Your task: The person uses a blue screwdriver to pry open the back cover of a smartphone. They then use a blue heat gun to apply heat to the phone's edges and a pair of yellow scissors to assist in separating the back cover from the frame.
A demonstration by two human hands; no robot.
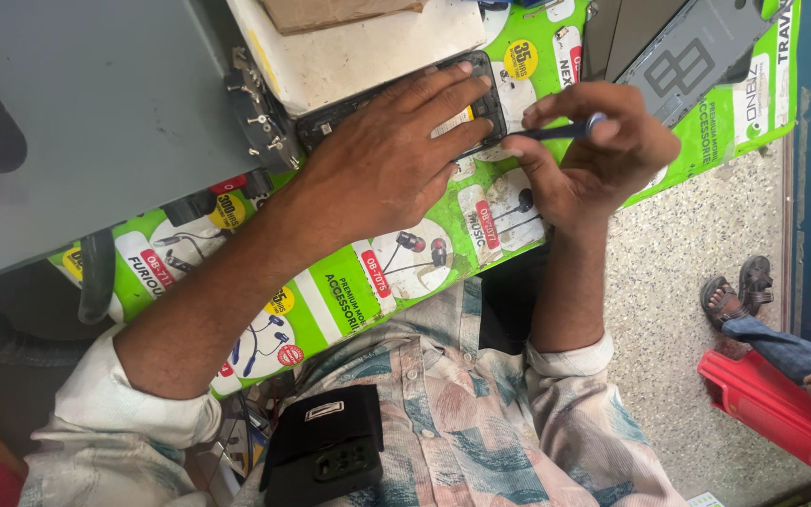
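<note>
The left hand (391, 160) lay flat, palm down, over a dark opened phone (405, 103), its fingers spread and stretched across the phone's body so that the fingertips reached the far edge; it pressed on the phone rather than gripping it. The phone sat on a green printed mat (349, 282) showing earphone pictures, with one end tucked against a worn white block (359, 52) that lay above it. The right hand (593, 155) was curled closed around a thin screwdriver (556, 131) with a dark blue shaft and a pale round cap; thumb and forefinger pinched the shaft and the cap rested near the fingertip, the tool lying nearly level and pointing toward the phone's right edge, just beside the left fingertips. Whether the tip touched the phone could not be told, since the fingers hid it. A grey metal box (77, 113) filled the upper left, with small screws and metal fittings at its corner near the phone. A grey plastic panel (696, 47) lay on the mat at the upper right, well apart from the hands. Both sleeves were rolled back, and the patterned shirt (481, 413) showed below, with a black boxy device (326, 446) hanging at the chest. On the speckled floor (696, 263) to the right, another person's sandalled foot (734, 291) rested near a red crate (772, 404).
</note>
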